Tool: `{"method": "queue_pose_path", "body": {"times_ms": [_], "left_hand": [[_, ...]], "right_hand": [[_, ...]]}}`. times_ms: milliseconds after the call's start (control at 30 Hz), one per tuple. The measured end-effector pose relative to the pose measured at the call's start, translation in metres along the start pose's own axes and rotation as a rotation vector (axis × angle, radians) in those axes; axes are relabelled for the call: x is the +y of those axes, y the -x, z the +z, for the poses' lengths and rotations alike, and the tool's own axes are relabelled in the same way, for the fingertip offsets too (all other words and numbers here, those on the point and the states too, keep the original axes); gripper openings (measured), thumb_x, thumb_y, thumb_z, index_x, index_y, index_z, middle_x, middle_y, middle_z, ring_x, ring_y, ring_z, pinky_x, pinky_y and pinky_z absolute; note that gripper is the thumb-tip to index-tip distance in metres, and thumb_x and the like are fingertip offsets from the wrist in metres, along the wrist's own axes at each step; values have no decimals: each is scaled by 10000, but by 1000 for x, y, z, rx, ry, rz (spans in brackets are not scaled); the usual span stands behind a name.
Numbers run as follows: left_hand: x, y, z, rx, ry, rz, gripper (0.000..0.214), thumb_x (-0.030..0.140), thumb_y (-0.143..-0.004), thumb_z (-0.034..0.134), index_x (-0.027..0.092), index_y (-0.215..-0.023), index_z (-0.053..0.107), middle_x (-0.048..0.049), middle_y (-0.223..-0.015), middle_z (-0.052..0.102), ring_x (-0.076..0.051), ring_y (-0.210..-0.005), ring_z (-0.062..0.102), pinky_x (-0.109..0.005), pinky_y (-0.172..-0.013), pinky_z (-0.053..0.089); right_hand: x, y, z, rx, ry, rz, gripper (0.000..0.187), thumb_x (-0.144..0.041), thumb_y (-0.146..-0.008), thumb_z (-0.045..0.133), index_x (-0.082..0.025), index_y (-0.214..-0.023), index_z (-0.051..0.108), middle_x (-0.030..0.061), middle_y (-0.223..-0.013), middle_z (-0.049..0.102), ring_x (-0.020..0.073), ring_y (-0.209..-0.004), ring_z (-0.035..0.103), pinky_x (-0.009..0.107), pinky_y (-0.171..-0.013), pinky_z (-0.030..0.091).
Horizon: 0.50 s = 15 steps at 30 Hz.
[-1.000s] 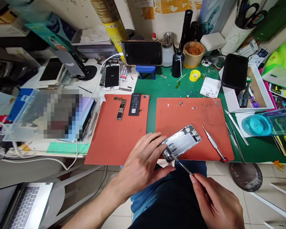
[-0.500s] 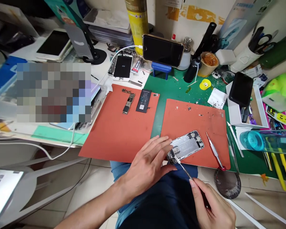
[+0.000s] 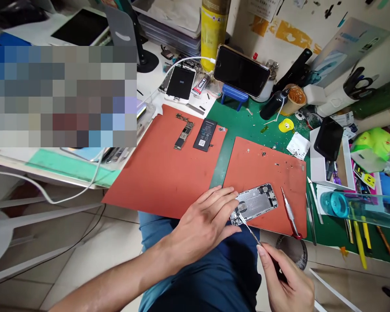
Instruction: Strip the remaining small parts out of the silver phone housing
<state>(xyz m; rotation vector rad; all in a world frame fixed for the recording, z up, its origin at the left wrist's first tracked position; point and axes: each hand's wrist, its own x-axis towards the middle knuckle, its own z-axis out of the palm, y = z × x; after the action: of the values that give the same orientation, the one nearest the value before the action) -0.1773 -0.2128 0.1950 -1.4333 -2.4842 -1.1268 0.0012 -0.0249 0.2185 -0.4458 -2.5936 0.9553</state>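
Note:
An opened silver phone housing [image 3: 256, 203] lies at the near edge of the right red mat [image 3: 273, 173]. My left hand [image 3: 203, 225] rests on the housing's near left end, fingers spread and pressing it down. Low at the right, my right hand [image 3: 286, 281] is closed on thin metal tweezers [image 3: 248, 229], whose tips touch the housing's lower end. A black battery [image 3: 205, 134] and a logic board [image 3: 183, 136] lie on the left red mat [image 3: 169, 169].
A screwdriver [image 3: 290, 213] lies on the right mat beside the housing. More metal tools [image 3: 313, 208], a teal bottle [image 3: 360, 208], a white tray [image 3: 328, 164], a phone on a blue stand [image 3: 240, 71] and a cluttered back wall surround the green mat.
The view has swung left and down, so the bench sits further right and higher. Both hands stay at the housing, tweezers still at its lower end.

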Motion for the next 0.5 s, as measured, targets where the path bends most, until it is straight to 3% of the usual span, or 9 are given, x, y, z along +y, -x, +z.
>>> {"method": "queue_pose_path", "body": {"times_ms": [500], "left_hand": [[-1, -4, -3, -8, 13, 7, 516, 447, -1021, 740, 77, -1359, 618, -207, -1396, 752, -348, -1408, 670, -554, -1197, 563]], "right_hand": [[-2, 3, 3, 40, 26, 54, 112, -295, -1019, 781, -210, -996, 851, 36, -889, 845, 177, -689, 783, 247, -743, 632]]}}
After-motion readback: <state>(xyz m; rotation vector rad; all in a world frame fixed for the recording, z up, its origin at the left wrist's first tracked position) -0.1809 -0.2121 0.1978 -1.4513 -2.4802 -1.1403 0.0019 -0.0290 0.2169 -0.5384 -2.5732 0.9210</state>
